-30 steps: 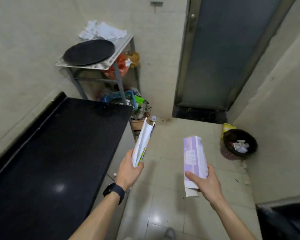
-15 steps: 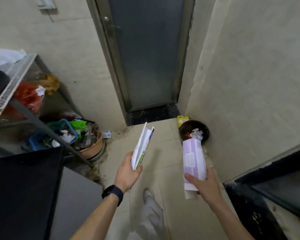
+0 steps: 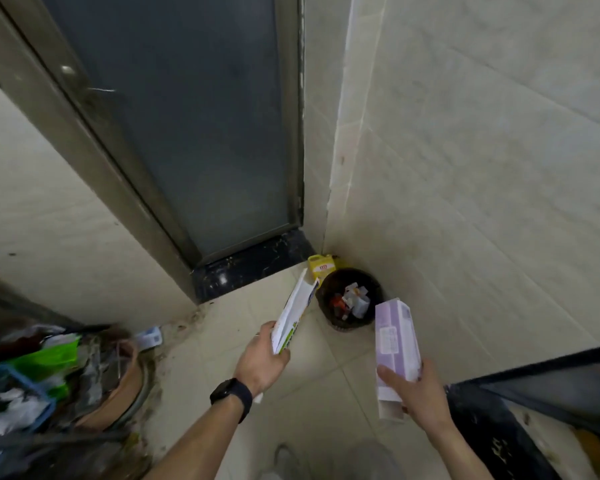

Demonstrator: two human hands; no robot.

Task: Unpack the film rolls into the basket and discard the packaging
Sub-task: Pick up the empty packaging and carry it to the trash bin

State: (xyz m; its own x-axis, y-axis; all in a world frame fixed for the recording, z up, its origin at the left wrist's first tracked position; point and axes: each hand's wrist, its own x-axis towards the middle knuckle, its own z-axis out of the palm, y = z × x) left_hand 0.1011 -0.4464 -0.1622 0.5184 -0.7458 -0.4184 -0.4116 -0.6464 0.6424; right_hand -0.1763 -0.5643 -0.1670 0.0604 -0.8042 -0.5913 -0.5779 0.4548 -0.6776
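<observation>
My left hand (image 3: pixel 262 363), with a black watch on its wrist, grips a flattened white box (image 3: pixel 293 315) with green and blue print, its open end pointing up toward the bin. A long purple and white box (image 3: pixel 394 344) is held upright in my right hand (image 3: pixel 414 393). Just beyond both boxes, a round dark trash bin (image 3: pixel 350 299) stands on the floor in the corner, with crumpled paper and wrappers inside. No film rolls and no basket for them show here.
A yellow container (image 3: pixel 321 268) sits behind the bin against the wall. A grey door (image 3: pixel 174 126) with a dark sill is ahead. Cluttered bags, a blue crate (image 3: pixel 18 393) and a brown basin (image 3: pixel 118 382) fill the left floor. A dark counter edge (image 3: pixel 534 386) juts in at right.
The view has swung right from the black counter and shelf toward the door corner. The trash bin has come much closer, now just beyond both boxes. Both hands keep their hold.
</observation>
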